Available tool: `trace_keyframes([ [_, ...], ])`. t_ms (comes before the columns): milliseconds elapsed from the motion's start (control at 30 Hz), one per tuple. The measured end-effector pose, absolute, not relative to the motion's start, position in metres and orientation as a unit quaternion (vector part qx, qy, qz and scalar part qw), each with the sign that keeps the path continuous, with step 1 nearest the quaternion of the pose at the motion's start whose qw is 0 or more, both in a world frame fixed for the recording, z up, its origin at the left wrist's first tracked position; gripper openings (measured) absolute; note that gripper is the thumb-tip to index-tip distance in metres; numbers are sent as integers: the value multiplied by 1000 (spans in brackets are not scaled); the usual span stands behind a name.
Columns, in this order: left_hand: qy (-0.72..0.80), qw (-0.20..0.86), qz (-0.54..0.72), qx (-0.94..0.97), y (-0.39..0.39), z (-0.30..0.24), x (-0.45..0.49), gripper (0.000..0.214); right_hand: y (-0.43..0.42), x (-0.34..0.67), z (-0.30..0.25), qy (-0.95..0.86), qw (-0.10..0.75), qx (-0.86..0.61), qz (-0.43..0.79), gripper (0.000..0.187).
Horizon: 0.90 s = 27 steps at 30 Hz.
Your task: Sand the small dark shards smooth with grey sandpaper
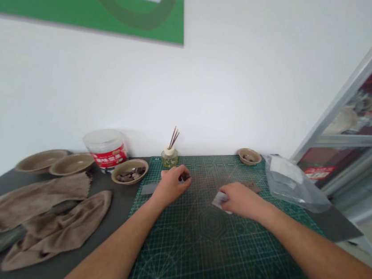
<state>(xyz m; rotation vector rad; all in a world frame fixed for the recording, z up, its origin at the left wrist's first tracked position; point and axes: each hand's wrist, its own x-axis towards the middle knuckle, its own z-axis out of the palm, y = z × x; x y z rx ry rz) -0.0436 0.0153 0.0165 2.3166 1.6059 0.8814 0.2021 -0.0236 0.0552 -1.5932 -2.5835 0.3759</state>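
- Hands: apart, both low over the mat
- Left hand [169,188]: pinching a small dark chip [186,178]
- Right hand [241,200]: closed on a thin pale folded sheet [219,201]
- Green gridded cutting mat [218,268]: flat, under both hands
- Grey rectangular strip [149,189]: on the mat, beside the left hand
- Tan round bowl [118,172]: shallow, holding dark chips, left of the mat

Bright, even light, soft shadows under the hands [170,186] [241,200], edges bent by wide-angle distortion.

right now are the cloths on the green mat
No, the cloths lie on the dark table, left of the mat.
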Motion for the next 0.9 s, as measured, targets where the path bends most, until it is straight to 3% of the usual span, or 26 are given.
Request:
trace_keyframes([
  [233,539,93,326,771,17,16,-46,6,-21,201,58,-849,52,-513,111,10],
  [300,542,87,364,753,20,17,-51,9,-19,196,66,-849,120,-506,93,9],
  [367,554,82,415,717,24,18,-58,13,-16,189,71,-847,217,-481,61,17],
  [433,579,75,471,661,28,20,-67,15,-13,181,68,-854,262,-449,25,27],
  [600,615,54,528,583,33,23,-80,16,-17,165,26,-878,138,-457,30,44],
  [800,602,56,531,594,34,19,-79,15,-23,131,11,-877,179,-443,54,39],
  [900,596,54,533,598,34,18,-78,15,-9,103,9,-880,166,-443,37,47],
])
